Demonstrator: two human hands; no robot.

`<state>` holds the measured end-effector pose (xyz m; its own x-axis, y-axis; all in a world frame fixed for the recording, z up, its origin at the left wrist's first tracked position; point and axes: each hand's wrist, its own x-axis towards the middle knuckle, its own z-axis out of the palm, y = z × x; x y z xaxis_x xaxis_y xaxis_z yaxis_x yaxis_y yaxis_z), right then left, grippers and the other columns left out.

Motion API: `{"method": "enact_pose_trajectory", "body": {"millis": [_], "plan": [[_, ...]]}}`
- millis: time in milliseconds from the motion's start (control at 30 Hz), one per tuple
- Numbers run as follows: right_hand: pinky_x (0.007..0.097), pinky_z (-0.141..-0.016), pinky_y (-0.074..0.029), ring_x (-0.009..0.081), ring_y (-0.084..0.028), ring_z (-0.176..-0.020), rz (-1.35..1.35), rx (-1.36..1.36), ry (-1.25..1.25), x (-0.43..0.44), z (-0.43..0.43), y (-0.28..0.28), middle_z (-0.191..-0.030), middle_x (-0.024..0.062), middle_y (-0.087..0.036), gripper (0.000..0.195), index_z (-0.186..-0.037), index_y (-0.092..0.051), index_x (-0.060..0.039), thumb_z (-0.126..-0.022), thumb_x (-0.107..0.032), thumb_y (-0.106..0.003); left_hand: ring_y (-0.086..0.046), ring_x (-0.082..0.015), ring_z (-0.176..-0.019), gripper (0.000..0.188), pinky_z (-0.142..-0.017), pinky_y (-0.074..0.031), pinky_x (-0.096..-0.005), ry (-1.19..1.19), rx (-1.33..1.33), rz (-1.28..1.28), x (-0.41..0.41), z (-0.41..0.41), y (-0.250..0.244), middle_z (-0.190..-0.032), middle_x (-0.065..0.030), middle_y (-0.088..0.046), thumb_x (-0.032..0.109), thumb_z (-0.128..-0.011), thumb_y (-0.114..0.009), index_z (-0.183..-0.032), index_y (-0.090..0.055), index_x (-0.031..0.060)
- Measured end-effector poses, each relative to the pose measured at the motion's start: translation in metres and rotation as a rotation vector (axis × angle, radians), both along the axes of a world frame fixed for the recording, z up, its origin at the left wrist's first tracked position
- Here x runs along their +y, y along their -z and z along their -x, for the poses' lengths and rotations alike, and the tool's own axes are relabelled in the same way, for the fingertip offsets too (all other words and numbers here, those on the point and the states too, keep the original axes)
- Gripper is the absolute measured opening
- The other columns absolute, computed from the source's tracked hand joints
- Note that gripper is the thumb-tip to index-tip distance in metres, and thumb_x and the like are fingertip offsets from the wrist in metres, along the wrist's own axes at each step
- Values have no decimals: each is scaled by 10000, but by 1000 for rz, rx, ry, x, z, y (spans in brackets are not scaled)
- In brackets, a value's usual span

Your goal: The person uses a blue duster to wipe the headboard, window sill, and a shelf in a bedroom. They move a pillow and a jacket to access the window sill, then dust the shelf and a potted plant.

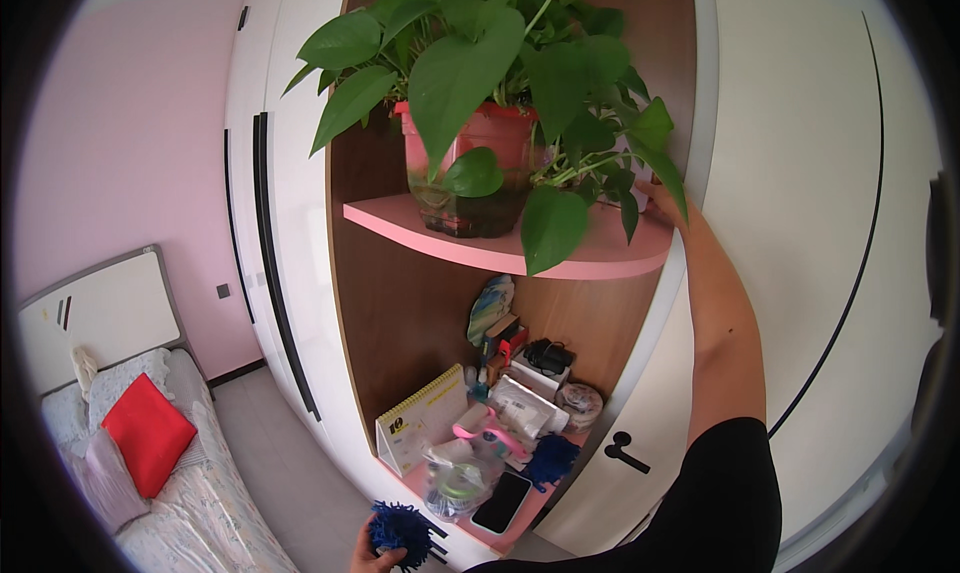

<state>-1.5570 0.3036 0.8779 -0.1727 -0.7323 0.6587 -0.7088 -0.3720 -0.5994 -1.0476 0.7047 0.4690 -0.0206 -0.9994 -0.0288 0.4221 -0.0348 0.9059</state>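
Note:
My left hand point(370, 553) grips a dark blue shaggy chenille duster point(403, 534) at the bottom of the view. My right arm reaches up to the pink upper shelf point(457, 241). Behind leaves at that shelf's right end, my right hand point(660, 199) is at a pale flat object point(643, 192); leaves partly hide both, so the grip is unclear. On the same shelf stands a leafy pothos plant point(469, 55) in a red-rimmed, see-through pot point(472, 190). Its vines trail over the shelf's right side.
Crowding the lower shelf are a desk calendar point(422, 421), a smartphone point(502, 502), plastic bags point(459, 487), another blue shaggy piece point(553, 459), a round tin point(580, 406) and a black cable bundle point(548, 356). A door handle point(625, 453) protrudes at right; a bed point(202, 509) is at left.

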Motion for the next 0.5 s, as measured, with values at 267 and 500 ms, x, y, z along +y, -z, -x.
{"method": "enact_pose_trajectory", "body": {"millis": [267, 500], "plan": [[255, -552, -445, 111, -559, -648, 544, -245, 61, 73, -17, -5, -804, 38, -640, 181, -951, -649, -23, -874, -177, -592, -458, -247, -1202, 708, -1013, -380, -381, 28, 18, 116, -2, -1, -12, -1315, -136, -455, 110, -796, -643, -1399, -287, 6], [209, -595, -372, 88, -475, -713, 697, -499, -214, 256, -137, 166, -892, 39, -540, 194, -1077, -551, -27, -925, -133, -496, -476, -190, -1162, 729, -992, -388, -326, 36, -132, 261, -28, -37, -24, -1268, -99, -477, 6, -798, -647, -1402, -240, 38]]}}
